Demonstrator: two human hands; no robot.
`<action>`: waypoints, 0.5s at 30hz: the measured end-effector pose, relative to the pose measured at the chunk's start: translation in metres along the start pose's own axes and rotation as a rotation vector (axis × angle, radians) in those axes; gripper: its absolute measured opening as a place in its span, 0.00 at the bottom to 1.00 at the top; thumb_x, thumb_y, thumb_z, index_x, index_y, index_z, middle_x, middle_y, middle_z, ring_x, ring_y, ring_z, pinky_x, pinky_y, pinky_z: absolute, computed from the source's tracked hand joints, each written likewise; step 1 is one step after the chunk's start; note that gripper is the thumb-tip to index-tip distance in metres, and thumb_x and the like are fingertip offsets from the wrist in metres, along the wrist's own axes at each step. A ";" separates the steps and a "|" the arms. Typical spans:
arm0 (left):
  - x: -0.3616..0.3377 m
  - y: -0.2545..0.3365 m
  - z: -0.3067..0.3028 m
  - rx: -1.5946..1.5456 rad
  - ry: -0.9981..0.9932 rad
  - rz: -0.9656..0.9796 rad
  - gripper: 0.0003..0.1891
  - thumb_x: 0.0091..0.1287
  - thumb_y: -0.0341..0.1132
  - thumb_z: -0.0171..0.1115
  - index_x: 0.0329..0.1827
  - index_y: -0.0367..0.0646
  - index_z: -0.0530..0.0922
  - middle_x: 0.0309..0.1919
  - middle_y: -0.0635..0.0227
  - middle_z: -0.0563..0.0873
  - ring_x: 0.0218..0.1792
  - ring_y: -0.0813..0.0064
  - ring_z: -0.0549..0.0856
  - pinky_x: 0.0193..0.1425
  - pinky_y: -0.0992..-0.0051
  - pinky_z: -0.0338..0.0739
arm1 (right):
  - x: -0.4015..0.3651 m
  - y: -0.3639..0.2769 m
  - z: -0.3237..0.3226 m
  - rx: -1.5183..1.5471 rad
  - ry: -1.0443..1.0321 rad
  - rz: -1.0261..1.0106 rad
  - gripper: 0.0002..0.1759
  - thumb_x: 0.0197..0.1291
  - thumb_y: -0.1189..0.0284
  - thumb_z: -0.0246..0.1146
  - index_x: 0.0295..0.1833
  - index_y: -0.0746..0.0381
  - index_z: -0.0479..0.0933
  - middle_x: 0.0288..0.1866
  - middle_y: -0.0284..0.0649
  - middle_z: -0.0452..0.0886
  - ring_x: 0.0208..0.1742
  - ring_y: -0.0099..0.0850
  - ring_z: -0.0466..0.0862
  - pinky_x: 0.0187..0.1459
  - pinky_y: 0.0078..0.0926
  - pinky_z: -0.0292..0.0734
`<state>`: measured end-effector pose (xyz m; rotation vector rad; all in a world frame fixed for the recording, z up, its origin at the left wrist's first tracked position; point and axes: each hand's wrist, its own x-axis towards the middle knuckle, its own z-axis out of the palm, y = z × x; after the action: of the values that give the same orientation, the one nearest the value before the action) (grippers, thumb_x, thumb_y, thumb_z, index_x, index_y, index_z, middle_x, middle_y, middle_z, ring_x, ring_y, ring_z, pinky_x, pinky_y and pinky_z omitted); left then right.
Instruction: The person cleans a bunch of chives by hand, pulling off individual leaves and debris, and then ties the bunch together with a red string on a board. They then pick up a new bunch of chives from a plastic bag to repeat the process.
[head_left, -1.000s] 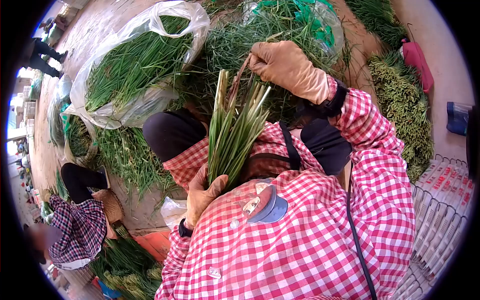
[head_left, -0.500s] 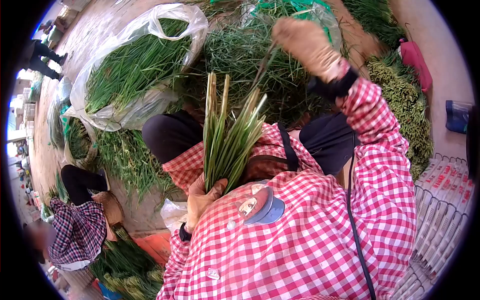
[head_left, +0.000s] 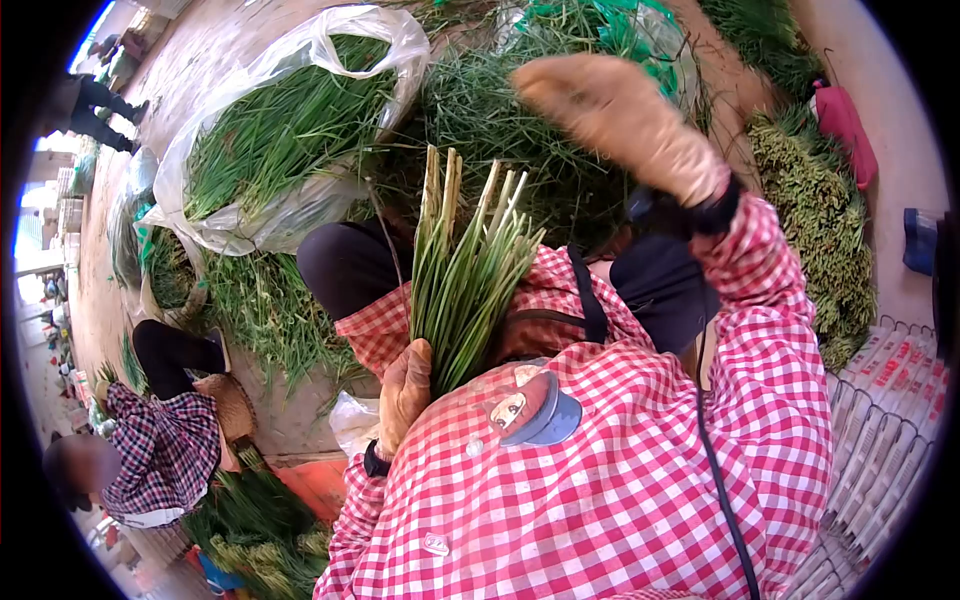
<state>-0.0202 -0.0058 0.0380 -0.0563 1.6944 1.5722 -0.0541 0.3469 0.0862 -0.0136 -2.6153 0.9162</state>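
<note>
My left hand, in a tan glove, is closed around the lower part of a bunch of green stalks. The bunch stands upright before my chest, its pale cut ends uneven at the top. A thin dark stem slants up beside it, apart from the other stalks. My right hand, gloved too, is raised above a heap of loose green leaves. Motion smears its fingers, and I cannot make out anything in them.
A clear plastic bag of long greens lies ahead to the left. Bundled stalks are stacked at the right by a pink bag. Another person sits at the left; someone stands farther back. A wire rack is at lower right.
My right hand has swung left, and the stem it pinched is no longer visible there. A thin stem now slants beside the bunch. My left hand keeps its grip.
</note>
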 end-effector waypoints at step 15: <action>0.001 0.002 0.008 -0.085 -0.025 0.079 0.24 0.67 0.43 0.63 0.59 0.34 0.74 0.48 0.65 0.84 0.48 0.78 0.80 0.54 0.76 0.74 | -0.010 -0.027 0.090 0.077 -0.227 -0.089 0.09 0.64 0.66 0.59 0.41 0.59 0.80 0.27 0.44 0.82 0.28 0.37 0.84 0.39 0.42 0.82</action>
<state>-0.0177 0.0019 0.0402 -0.0123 1.6275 1.6964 -0.0723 0.2698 0.0342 0.2373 -2.7573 1.0401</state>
